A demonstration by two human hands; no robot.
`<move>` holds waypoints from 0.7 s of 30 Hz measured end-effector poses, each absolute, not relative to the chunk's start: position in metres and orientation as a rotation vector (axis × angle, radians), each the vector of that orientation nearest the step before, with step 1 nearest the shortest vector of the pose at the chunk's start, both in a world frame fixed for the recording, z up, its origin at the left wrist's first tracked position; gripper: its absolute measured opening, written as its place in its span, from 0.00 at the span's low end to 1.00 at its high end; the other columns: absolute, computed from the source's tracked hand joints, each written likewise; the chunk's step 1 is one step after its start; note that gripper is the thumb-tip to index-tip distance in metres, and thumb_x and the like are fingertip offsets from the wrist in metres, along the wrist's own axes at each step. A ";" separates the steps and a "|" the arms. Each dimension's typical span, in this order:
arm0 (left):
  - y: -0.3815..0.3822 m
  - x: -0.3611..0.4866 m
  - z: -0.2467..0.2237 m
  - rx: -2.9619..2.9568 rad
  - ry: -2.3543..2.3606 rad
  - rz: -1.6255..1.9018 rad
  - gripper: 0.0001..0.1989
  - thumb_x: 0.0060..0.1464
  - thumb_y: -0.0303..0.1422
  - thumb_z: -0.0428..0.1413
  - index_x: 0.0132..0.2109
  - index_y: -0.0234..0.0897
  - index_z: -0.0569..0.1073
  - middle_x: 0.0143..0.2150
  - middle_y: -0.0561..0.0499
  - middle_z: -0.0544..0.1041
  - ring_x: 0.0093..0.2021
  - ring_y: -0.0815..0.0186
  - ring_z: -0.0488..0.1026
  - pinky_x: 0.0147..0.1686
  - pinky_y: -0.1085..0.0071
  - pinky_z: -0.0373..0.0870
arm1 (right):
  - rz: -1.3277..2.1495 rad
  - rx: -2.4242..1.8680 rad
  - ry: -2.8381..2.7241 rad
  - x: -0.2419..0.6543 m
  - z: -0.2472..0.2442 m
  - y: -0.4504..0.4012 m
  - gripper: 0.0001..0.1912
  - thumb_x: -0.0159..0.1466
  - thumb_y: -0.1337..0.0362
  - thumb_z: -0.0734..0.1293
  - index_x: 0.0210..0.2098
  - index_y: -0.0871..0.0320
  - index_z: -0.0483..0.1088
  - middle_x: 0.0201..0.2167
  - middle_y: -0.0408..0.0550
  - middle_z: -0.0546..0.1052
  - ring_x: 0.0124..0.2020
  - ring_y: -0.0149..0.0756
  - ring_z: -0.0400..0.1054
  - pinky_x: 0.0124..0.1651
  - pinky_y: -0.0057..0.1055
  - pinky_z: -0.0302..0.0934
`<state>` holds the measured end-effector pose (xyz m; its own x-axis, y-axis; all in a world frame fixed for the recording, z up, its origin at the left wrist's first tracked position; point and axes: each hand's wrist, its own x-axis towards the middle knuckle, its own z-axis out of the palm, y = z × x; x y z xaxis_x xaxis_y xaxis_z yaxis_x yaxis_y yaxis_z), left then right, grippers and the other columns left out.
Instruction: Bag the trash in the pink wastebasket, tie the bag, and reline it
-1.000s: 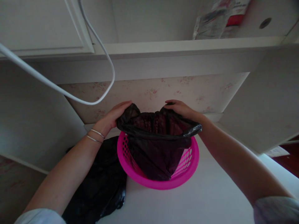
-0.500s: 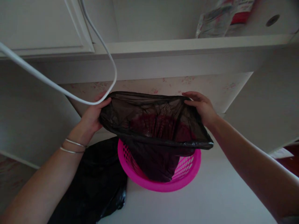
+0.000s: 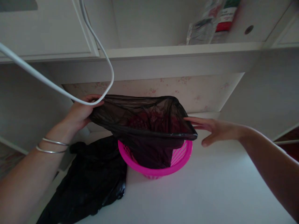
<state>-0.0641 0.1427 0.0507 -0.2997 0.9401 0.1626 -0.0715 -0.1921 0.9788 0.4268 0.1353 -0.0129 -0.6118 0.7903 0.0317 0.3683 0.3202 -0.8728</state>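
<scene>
A thin, see-through black bag (image 3: 144, 133) hangs open with its lower part inside a bright pink plastic basket (image 3: 151, 171). My left hand (image 3: 84, 110) grips the bag's left rim between thumb and fingers. At the bag's right edge is my right hand (image 3: 207, 127), thumb apart from the fingers and fingertips touching the plastic, not closed on it. The bag covers the back of the basket's rim.
A black plastic bundle (image 3: 93, 180) lies left of the basket on the white surface (image 3: 210, 193). A white cable (image 3: 46, 81) loops in front of my left hand. Above are a shelf edge (image 3: 187, 51) and a bottle (image 3: 226, 18).
My right hand has let go of the bag's back right corner and moved down and right, fingers spread. My left hand has shifted left, still holding the rim. The view has shifted slightly.
</scene>
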 end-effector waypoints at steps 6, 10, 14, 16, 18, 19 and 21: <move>0.131 -0.087 0.037 1.093 1.283 1.580 0.14 0.54 0.12 0.59 0.37 0.35 0.80 0.30 0.55 0.82 0.30 0.70 0.77 0.30 0.80 0.74 | 0.923 -1.087 -2.016 0.407 -0.011 0.129 0.16 0.57 0.44 0.75 0.30 0.50 0.82 0.44 0.50 0.83 0.50 0.52 0.76 0.59 0.49 0.69; 0.127 -0.095 0.035 1.046 1.233 1.697 0.16 0.53 0.11 0.57 0.31 0.37 0.78 0.26 0.57 0.78 0.26 0.74 0.71 0.21 0.84 0.63 | 0.855 -1.028 -1.331 0.410 -0.009 0.136 0.14 0.53 0.44 0.77 0.27 0.45 0.77 0.38 0.45 0.83 0.48 0.52 0.76 0.58 0.53 0.69; 0.120 -0.099 0.028 1.042 1.091 1.726 0.11 0.56 0.21 0.59 0.34 0.43 0.80 0.30 0.58 0.82 0.32 0.71 0.73 0.28 0.79 0.70 | 0.996 -0.925 -1.134 0.411 -0.018 0.135 0.17 0.58 0.39 0.72 0.42 0.37 0.76 0.51 0.41 0.81 0.61 0.52 0.72 0.59 0.55 0.69; 0.114 -0.100 0.016 1.057 1.015 1.684 0.09 0.58 0.29 0.61 0.41 0.50 0.82 0.40 0.58 0.85 0.41 0.67 0.77 0.38 0.73 0.76 | 1.125 -0.871 -1.327 0.412 -0.029 0.131 0.33 0.54 0.33 0.72 0.55 0.35 0.72 0.62 0.43 0.76 0.67 0.54 0.66 0.62 0.57 0.66; 0.110 -0.098 0.001 1.126 0.960 1.557 0.18 0.52 0.37 0.68 0.51 0.54 0.81 0.51 0.57 0.84 0.51 0.62 0.77 0.46 0.70 0.77 | 1.188 -0.854 -1.583 0.411 -0.039 0.129 0.43 0.49 0.33 0.76 0.60 0.40 0.71 0.67 0.48 0.72 0.70 0.57 0.61 0.68 0.58 0.60; 0.109 -0.094 -0.006 1.176 0.942 1.469 0.27 0.46 0.38 0.72 0.55 0.54 0.80 0.56 0.55 0.83 0.55 0.59 0.76 0.50 0.69 0.76 | 1.191 -0.878 -1.683 0.409 -0.043 0.128 0.45 0.47 0.36 0.79 0.60 0.44 0.71 0.67 0.51 0.72 0.71 0.58 0.60 0.71 0.58 0.57; 0.109 -0.083 -0.017 1.263 0.925 1.323 0.42 0.36 0.36 0.77 0.61 0.51 0.77 0.62 0.49 0.79 0.61 0.54 0.74 0.55 0.66 0.74 | 1.161 -0.998 -1.769 0.401 -0.045 0.130 0.44 0.46 0.42 0.82 0.58 0.50 0.74 0.64 0.55 0.74 0.70 0.60 0.62 0.72 0.60 0.55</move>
<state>-0.0831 0.1092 -0.0173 0.0941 0.9791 0.1803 -0.1667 -0.1630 0.9724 0.4009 0.1305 -0.0452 -0.3863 0.9037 0.1848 0.1901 0.2741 -0.9427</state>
